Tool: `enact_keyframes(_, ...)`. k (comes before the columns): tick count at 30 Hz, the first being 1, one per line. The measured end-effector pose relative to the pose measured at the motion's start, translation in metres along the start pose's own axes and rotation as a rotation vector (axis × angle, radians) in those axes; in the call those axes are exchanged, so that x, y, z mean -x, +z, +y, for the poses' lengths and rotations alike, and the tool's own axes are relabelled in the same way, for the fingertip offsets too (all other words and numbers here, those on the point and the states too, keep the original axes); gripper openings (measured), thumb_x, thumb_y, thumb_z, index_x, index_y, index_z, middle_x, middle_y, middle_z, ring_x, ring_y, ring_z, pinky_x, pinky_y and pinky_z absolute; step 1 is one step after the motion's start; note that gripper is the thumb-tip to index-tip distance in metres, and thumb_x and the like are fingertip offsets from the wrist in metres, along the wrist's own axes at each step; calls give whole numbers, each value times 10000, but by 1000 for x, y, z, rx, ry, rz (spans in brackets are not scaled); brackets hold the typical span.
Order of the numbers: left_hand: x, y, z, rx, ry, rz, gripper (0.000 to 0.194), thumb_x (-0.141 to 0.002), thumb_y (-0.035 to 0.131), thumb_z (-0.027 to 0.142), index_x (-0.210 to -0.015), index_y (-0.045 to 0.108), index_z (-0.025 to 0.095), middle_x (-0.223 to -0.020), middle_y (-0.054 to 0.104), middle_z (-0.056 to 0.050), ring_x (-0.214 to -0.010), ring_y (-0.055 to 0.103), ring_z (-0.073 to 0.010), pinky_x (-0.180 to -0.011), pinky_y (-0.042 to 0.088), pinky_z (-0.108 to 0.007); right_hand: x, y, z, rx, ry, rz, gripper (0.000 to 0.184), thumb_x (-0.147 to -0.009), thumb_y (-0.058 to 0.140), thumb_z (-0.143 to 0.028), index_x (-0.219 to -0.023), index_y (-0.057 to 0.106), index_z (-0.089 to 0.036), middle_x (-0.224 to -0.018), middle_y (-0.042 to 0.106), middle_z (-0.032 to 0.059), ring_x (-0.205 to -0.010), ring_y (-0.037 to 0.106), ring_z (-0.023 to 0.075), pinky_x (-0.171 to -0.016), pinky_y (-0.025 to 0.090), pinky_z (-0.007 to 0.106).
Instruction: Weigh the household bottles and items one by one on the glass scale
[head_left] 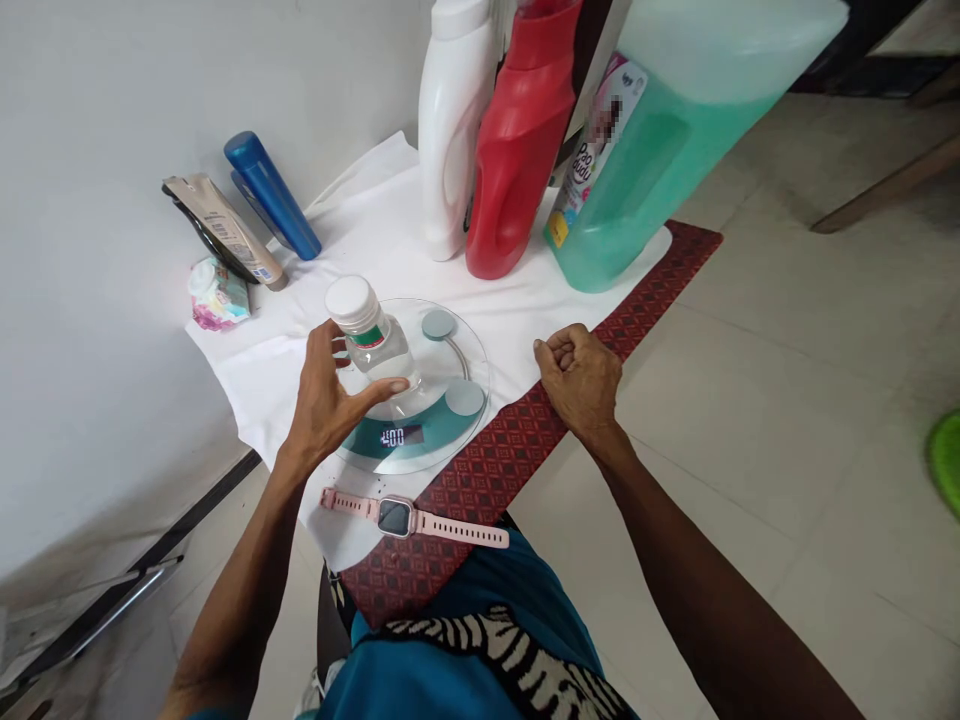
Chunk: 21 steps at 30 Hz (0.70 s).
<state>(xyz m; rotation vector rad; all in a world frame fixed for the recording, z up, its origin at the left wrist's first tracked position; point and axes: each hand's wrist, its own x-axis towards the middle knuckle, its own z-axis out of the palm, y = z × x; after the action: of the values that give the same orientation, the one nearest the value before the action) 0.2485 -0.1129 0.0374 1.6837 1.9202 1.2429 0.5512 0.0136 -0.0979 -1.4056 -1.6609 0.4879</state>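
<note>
A clear plastic bottle point(385, 352) with a white screw cap and a green-and-white label is over the round glass scale point(450, 440). My left hand point(326, 395) is around the bottle's lower part, with the thumb across its front and the fingers at its left side. Whether the base rests fully on the glass is hard to tell. The scale's lit display point(402, 436) shows digits that look like zeros. My right hand point(581, 380) is curled into a loose fist at the table's right edge, with nothing visible in it.
A pink-strapped smartwatch point(395, 517) lies near me on the white cloth point(277, 370). Behind stand a white bottle point(450, 140), a red bottle point(517, 150) and a large green-liquid container point(637, 170). A blue bottle point(274, 195), a beige tube point(225, 230) and a small pouch point(219, 295) are along the wall.
</note>
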Motion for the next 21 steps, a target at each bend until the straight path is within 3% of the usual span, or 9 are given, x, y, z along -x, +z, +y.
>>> enact_keyframes(4,17,-18,-14,76,-48,131,818,-975,549,927,-1470,628,280,-1480,700,-180,-1241,760,-354,-977,653,-538,0,0,2,3,-12,-3,215,-934,666,-329,-819,487,-296,-701,632,0,-651,548,206,-759,506,407)
enact_keyframes(9,30,-25,-20,65,-108,274,785,-1023,460,915,-1473,639,297,-1432,718,-163,-1246,773,-342,-1011,652,-518,0,-1,2,6,-5,-7,225,-948,674,-336,-824,491,-296,-713,649,8,-648,547,203,-758,521,404)
enact_keyframes(12,30,-19,-14,0,-28,199,812,-988,565,903,-1535,612,305,-1495,697,-165,-1359,724,-369,-1120,617,-568,0,-2,1,4,1,-10,219,-939,680,-330,-820,499,-293,-709,641,7,-638,541,199,-763,522,408)
enact_keyframes(15,22,-6,-7,-96,52,71,931,-827,859,812,-1561,595,304,-1573,657,-173,-1450,663,-410,-1197,573,-630,-1,-2,1,7,6,-7,230,-946,682,-335,-821,494,-295,-707,637,7,-647,544,204,-771,521,409)
enact_keyframes(17,15,3,-6,-141,54,30,860,-751,972,706,-1441,674,289,-1460,724,-161,-1325,726,-400,-1122,624,-622,-1,-1,1,6,8,-1,234,-954,678,-335,-822,488,-297,-700,632,4,-655,551,211,-776,517,411)
enact_keyframes(21,1,12,-4,-79,-34,14,597,-739,1006,615,-1164,752,280,-1094,827,-85,-913,804,-321,-855,711,-535,-1,0,1,-24,-5,23,224,-946,665,-325,-814,486,-293,-689,615,-4,-650,555,213,-787,503,416)
